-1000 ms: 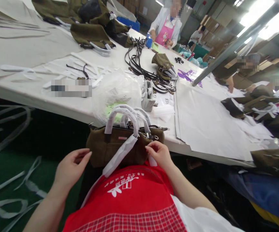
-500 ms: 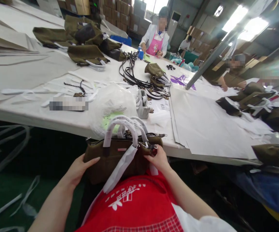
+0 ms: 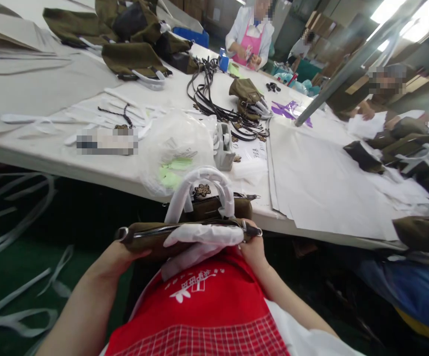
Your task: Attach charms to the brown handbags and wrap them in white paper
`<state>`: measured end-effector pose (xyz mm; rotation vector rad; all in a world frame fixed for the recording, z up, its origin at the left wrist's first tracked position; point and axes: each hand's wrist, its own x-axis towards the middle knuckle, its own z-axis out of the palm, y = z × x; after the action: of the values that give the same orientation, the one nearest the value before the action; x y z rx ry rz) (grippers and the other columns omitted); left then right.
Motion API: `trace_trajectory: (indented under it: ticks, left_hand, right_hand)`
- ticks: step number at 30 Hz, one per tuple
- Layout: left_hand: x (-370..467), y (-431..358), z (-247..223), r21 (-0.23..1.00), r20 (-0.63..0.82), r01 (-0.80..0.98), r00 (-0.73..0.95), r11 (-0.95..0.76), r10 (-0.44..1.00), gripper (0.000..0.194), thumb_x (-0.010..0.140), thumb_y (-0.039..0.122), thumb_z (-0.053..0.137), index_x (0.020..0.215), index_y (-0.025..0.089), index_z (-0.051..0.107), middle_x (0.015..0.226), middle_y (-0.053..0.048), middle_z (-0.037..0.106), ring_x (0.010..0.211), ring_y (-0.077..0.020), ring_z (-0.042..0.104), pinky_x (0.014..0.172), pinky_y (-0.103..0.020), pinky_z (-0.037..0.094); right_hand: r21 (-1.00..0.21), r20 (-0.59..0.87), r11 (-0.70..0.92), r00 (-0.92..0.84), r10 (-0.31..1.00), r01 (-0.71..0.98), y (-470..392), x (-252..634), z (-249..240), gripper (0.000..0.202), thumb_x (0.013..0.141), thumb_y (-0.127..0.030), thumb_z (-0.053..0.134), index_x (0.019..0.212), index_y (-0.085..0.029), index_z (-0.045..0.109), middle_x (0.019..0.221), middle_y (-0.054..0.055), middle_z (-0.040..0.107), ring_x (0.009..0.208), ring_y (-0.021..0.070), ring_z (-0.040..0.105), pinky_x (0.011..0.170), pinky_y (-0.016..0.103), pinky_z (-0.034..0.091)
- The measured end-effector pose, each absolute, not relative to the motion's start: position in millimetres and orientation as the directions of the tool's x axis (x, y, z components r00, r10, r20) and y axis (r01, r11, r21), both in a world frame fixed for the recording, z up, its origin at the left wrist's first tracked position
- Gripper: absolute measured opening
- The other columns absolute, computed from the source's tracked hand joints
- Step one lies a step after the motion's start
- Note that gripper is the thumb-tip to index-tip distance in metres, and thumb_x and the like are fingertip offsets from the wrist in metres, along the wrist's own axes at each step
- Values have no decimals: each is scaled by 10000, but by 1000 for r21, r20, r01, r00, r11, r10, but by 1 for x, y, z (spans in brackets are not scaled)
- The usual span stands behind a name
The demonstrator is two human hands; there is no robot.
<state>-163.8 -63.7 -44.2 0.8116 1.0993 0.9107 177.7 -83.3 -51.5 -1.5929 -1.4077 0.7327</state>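
Currently I have the left hand (image 3: 120, 258) and right hand (image 3: 254, 251) grasping the olive zippered handbag (image 3: 148, 241) by opposite ends, fingers partly hidden. It is between the red apron (image 3: 214, 296) and the desk (image 3: 103, 167), a white-wrapped handle (image 3: 209, 234) drooping across its front.

Two hands, one left hand (image 3: 125, 254) and one right hand (image 3: 253, 251), were on one zipped bag (image 3: 140, 240) with at least two handles (image 3: 180, 198); whether a second bag stood behind it could not be told. One charm (image 3: 202, 190) showed among the handles. The table (image 3: 99, 168) carried one plastic bag (image 3: 177, 129), one dispenser (image 3: 224, 154), one blue box (image 3: 223, 62), one purple film (image 3: 289, 110) and one lone bag (image 3: 246, 91). At least three heaped bags (image 3: 132, 58) lay left; the far-right bags (image 3: 362, 157) overlapped too much to count, as did the straps (image 3: 207, 74). One pole (image 3: 333, 86) rose there. At least three other people (image 3: 235, 35) showed, and two aprons: one red apron (image 3: 199, 301), one pink apron (image 3: 249, 45).
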Motion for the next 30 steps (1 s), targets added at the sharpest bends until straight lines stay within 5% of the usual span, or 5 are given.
trace_trajectory:
  ticks: [5, 13, 19, 24, 30]
  left_hand:
    - [-169, -66, -55, 896, -399, -167, 109, 412, 911, 495, 371, 252, 886, 846, 209, 752, 901, -95, 781, 888, -378, 701, 784, -482, 585]
    - [-162, -66, -60, 848, -487, -236, 4, 474, 873, 712, 410, 321, 921, 1080, 250, 691, 1134, -84, 737, 1139, -391, 623, 917, -453, 569]
    - [-124, -68, -78, 808, -548, -142, 175, 572, 818, 729, 450, 286, 928, 1122, 159, 675, 1106, -133, 741, 1091, -361, 659, 983, -496, 522]
    - [-105, -76, -103, 864, -465, -143, 140, 482, 874, 697, 494, 302, 903, 1133, 160, 665, 1100, -132, 740, 1050, -367, 676, 976, -525, 512]
    - [-104, -64, -115, 893, -432, -70, 150, 445, 890, 657, 478, 334, 898, 1075, 162, 685, 1023, -114, 750, 1003, -370, 685, 934, -502, 528]
  right_hand:
    - [-959, 51, -1, 174, 983, 283, -95, 180, -28, 296, 737, -298, 737, 991, -195, 627, 965, 78, 707, 877, 228, 666, 839, 366, 533]
    - [-938, 76, 27, 130, 989, 346, -85, 183, -7, 286, 737, -300, 745, 987, -184, 667, 916, 77, 723, 815, 231, 672, 753, 355, 549]
    - [-827, 241, 117, 159, 957, 550, -62, 212, -7, 231, 732, -278, 728, 946, -194, 696, 907, 66, 732, 843, 254, 671, 786, 385, 530]
    - [-819, 190, 158, 1, 982, 552, -61, 230, -7, 192, 725, -217, 717, 914, -210, 686, 848, 37, 704, 775, 219, 648, 714, 335, 524]
    - [-812, 171, 136, 8, 985, 567, -53, 247, -29, 290, 724, -269, 745, 1003, -210, 689, 1302, 120, 576, 1111, 271, 589, 949, 440, 470]
